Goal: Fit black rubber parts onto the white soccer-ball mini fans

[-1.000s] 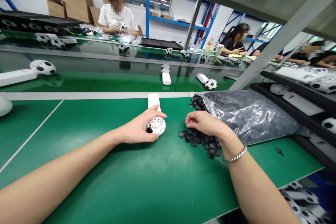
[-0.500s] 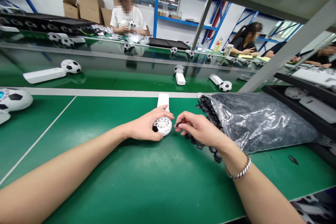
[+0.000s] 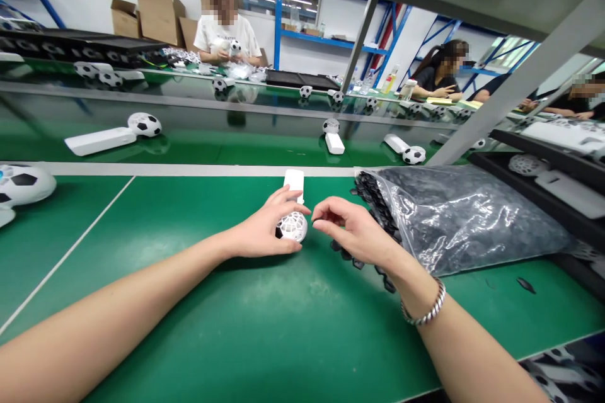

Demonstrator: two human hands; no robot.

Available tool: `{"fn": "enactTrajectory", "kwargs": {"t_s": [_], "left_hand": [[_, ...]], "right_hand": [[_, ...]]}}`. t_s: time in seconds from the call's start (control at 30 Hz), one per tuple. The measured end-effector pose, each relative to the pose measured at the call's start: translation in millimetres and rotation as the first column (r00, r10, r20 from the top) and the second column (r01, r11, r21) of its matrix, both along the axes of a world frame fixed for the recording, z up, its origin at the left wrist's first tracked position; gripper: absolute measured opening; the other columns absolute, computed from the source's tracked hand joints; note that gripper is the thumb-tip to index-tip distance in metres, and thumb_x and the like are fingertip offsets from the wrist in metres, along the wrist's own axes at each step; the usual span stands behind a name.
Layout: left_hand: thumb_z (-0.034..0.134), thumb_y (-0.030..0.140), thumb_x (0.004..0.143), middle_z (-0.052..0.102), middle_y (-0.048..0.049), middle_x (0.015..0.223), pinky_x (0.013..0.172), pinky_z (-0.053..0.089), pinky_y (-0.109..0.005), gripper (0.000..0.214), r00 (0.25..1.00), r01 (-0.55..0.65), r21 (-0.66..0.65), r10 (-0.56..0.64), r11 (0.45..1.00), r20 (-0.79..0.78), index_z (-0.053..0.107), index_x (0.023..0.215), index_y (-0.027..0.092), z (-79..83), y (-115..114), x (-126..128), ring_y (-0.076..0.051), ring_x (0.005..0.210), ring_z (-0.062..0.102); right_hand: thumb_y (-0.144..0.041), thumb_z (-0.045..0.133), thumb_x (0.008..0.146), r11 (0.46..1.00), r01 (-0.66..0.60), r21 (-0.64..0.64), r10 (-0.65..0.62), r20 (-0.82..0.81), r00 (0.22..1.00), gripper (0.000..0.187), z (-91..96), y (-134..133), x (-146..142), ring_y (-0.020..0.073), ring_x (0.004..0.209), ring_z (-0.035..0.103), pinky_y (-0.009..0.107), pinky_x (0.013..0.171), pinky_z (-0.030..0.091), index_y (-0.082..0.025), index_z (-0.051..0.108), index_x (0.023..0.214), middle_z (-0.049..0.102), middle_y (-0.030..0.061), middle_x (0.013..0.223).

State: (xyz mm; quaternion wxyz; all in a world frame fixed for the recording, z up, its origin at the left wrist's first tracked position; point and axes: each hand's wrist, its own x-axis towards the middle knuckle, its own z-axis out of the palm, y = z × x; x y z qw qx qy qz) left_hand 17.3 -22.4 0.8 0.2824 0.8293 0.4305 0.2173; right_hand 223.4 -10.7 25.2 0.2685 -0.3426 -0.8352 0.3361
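A white football-shaped handheld fan (image 3: pixel 293 227) lies on the green bench, its round grille toward me and its white handle pointing away. My left hand (image 3: pixel 265 223) is curved around the ball-shaped head, thumb on the near side and fingers on the far side. Just right of the grille, my right hand (image 3: pixel 352 230) pinches a small black piece (image 3: pixel 316 221), mostly hidden by the fingertips. Under and beside that hand, loose black patches (image 3: pixel 358 262) spill from a clear plastic bag (image 3: pixel 472 220) full of them.
Beyond the bench's pale edge, a green conveyor (image 3: pixel 212 148) carries more football fans (image 3: pixel 144 124). Another fan (image 3: pixel 28 184) lies at the left. Black trays (image 3: pixel 496 167) with fan parts stand at the right, by a slanted metal post (image 3: pixel 477 104). Co-workers (image 3: pixel 227 38) sit across the line.
My right hand has come slightly left, closer to the grille. My left thumb and fingers have spread a little around the fan head. Fans on the conveyor have shifted right.
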Motion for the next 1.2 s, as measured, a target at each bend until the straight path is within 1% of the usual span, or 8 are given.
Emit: {"fn": "enactTrajectory", "kwargs": {"t_s": [0.13,0.27,0.37,0.57,0.73,0.93,1.07,1.2], "left_hand": [[0.066,0.030,0.066,0.017,-0.0054,0.143,0.107,0.016,-0.047,0.052,1.000,0.013,0.007,-0.013,1.000,0.010,0.047,0.114,0.026,-0.3,1,-2,-0.026,0.133,0.001],[0.067,0.038,0.066,0.018,-0.0046,0.143,0.107,0.016,-0.047,0.053,0.999,0.020,-0.012,-0.019,1.000,0.033,0.047,0.114,0.027,-0.2,1,-2,-0.027,0.133,0.003],[0.067,0.036,0.066,0.020,-0.0040,0.142,0.107,0.016,-0.047,0.047,0.998,-0.002,-0.013,0.003,1.000,0.061,0.050,0.110,0.026,0.1,0,1,-0.027,0.133,0.003],[0.062,0.021,0.067,0.054,-0.0025,0.111,0.108,0.011,-0.046,0.035,0.995,-0.004,0.007,0.003,1.000,0.104,0.053,0.101,0.022,2.5,0,8,-0.026,0.132,0.012],[0.063,0.017,0.063,0.055,-0.0024,0.108,0.108,0.015,-0.044,0.035,0.989,0.000,-0.003,0.001,1.000,0.147,0.055,0.096,0.021,1.7,2,10,-0.025,0.132,0.012],[0.061,0.016,0.062,0.054,-0.0018,0.111,0.107,0.014,-0.045,0.038,0.986,-0.091,0.013,0.088,0.996,0.145,0.054,0.098,0.023,-3.9,-4,12,-0.026,0.133,0.005],[0.062,0.017,0.064,0.050,-0.0015,0.117,0.108,0.014,-0.044,0.038,0.988,-0.046,-0.013,0.048,0.999,0.150,0.052,0.099,0.023,-2.6,-2,9,-0.024,0.133,0.005],[0.064,0.020,0.064,0.039,-0.0037,0.124,0.107,0.016,-0.043,0.046,0.993,-0.015,-0.029,0.019,0.999,0.118,0.048,0.107,0.024,-2.0,2,6,-0.024,0.132,0.010]], "right_hand": [[-0.023,0.053,0.080,0.954,-0.103,-0.282,0.074,-0.112,0.991,0.004,-8.0,-3,-6,0.0115,0.069,0.053,0.024,0.064,0.045,-0.020,0.052,0.083,0.056,-0.0014,0.074],[-0.021,0.057,0.076,0.972,-0.058,-0.227,0.037,-0.100,0.994,0.004,-14.1,-2,-12,0.0110,0.068,0.052,0.025,0.066,0.044,-0.018,0.057,0.074,0.056,-0.0012,0.075],[-0.019,0.060,0.073,0.962,-0.044,-0.270,-0.001,-0.165,0.986,0.005,-17.6,0,-16,0.0105,0.066,0.051,0.024,0.064,0.043,-0.018,0.056,0.070,0.056,-0.0021,0.071],[-0.017,0.063,0.069,0.907,-0.041,-0.419,-0.064,-0.236,0.970,0.011,-21.0,1,-20,0.0087,0.060,0.047,0.023,0.058,0.038,-0.016,0.052,0.067,0.054,-0.0036,0.064],[-0.019,0.064,0.066,0.887,-0.019,-0.461,-0.093,-0.218,0.972,0.014,-22.1,2,-19,0.0081,0.057,0.044,0.022,0.056,0.035,-0.016,0.051,0.065,0.052,-0.0041,0.062],[-0.023,0.065,0.065,0.837,0.008,-0.547,-0.120,-0.170,0.978,0.018,-23.8,1,-23,0.0075,0.052,0.041,0.020,0.050,0.031,-0.016,0.048,0.063,0.049,-0.0049,0.057],[-0.023,0.063,0.067,0.886,0.020,-0.463,-0.079,-0.109,0.991,0.016,-15.2,6,-14,0.0075,0.054,0.043,0.020,0.052,0.033,-0.016,0.050,0.065,0.050,-0.0044,0.059],[-0.027,0.063,0.068,0.959,0.123,-0.256,-0.067,0.216,0.974,0.013,0.4,15,16,0.0094,0.056,0.047,0.021,0.052,0.036,-0.017,0.054,0.067,0.054,-0.0032,0.061]]}}
